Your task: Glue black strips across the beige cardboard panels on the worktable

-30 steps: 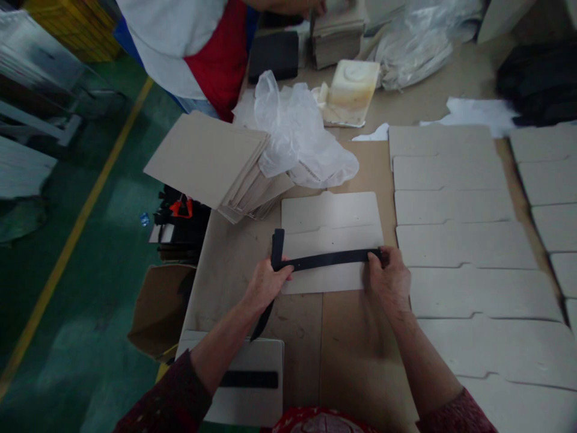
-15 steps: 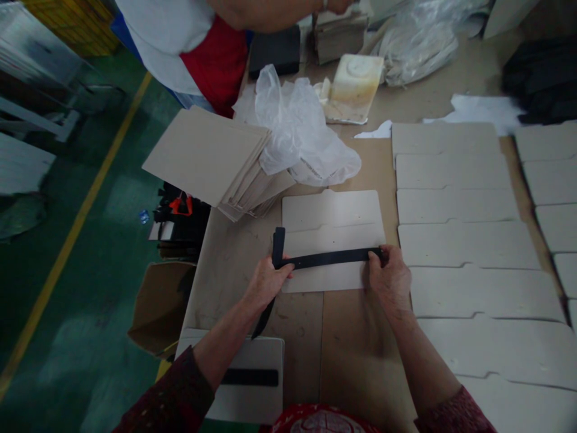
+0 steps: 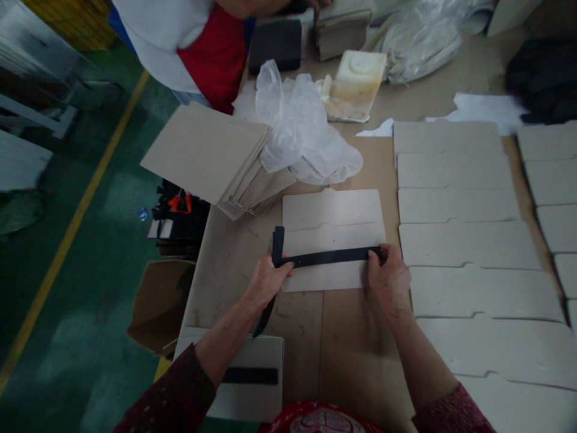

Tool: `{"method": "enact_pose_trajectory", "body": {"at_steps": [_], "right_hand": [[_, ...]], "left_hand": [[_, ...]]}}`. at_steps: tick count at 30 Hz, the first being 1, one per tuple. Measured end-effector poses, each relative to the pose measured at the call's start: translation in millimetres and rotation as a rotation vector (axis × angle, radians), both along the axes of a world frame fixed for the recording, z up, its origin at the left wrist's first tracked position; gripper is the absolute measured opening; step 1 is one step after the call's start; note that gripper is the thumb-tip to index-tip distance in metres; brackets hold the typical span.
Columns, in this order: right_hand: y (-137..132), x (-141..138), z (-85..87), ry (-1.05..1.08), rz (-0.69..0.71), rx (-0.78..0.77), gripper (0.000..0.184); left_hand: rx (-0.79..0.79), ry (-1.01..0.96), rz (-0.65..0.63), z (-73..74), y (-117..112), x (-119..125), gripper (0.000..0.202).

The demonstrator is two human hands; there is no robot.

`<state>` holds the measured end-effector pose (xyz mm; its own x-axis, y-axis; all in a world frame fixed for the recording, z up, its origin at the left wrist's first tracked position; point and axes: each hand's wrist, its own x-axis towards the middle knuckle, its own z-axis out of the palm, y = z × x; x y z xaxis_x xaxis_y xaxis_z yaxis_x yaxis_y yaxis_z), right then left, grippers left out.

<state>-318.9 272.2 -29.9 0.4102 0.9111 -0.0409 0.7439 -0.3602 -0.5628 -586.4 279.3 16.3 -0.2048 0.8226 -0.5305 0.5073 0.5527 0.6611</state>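
Note:
A flat black strip (image 3: 331,257) lies across a pale cardboard sheet (image 3: 329,279), stretched between my two hands. My left hand (image 3: 267,278) pinches its left end, and more black strips stick out above and below that hand. At the other end, my right hand (image 3: 390,278) grips the strip between thumb and fingers near the sheet's right edge. Further cards overlap just beyond the strip. Closer to me, at the lower left, another black strip (image 3: 251,376) rests on a pale board (image 3: 252,404), partly hidden by my left forearm.
Rows of overlapping cardboard sheets (image 3: 464,243) cover the right side. A leaning cardboard stack (image 3: 205,150) and a crumpled plastic bag (image 3: 311,135) stand beyond my left hand. A stained white container (image 3: 356,84) sits further back. Across the table is another person (image 3: 211,60).
My hands and the strip between them stay nearly still. The other person's arm at the top has shifted, and the whole view has moved slightly.

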Motion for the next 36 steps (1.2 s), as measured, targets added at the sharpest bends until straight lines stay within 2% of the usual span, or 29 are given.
{"method": "enact_pose_trajectory", "body": {"at_steps": [5, 9, 13, 16, 20, 28, 36], "right_hand": [[1, -1, -0.5, -0.028, 0.028, 0.031, 0.037], [1, 0, -0.2, -0.064, 0.032, 0.095, 0.039], [1, -1, 0.8, -0.061, 0.029, 0.080, 0.040], [1, -3, 1.3, -0.055, 0.079, 0.089, 0.036], [1, -3, -0.3, -0.064, 0.094, 0.112, 0.033], [1, 2, -7.5, -0.067, 0.092, 0.115, 0.033], [1, 1, -7.2, -0.076, 0.081, 0.111, 0.034]], "left_hand": [[0.003, -0.015, 0.004, 4.9, 0, 1, 0.022], [-0.002, -0.039, -0.002, 16.8, -6, 0, 0.023], [0.013, -0.110, -0.051, 31.3, -18, -2, 0.021], [0.025, -0.110, -0.097, 34.0, -24, -5, 0.021], [0.013, -0.029, -0.125, 23.2, -21, -11, 0.020], [0.035, 0.122, -0.073, -6.8, 2, -13, 0.017], [0.019, 0.155, -0.086, -21.2, 5, -15, 0.016]]}}
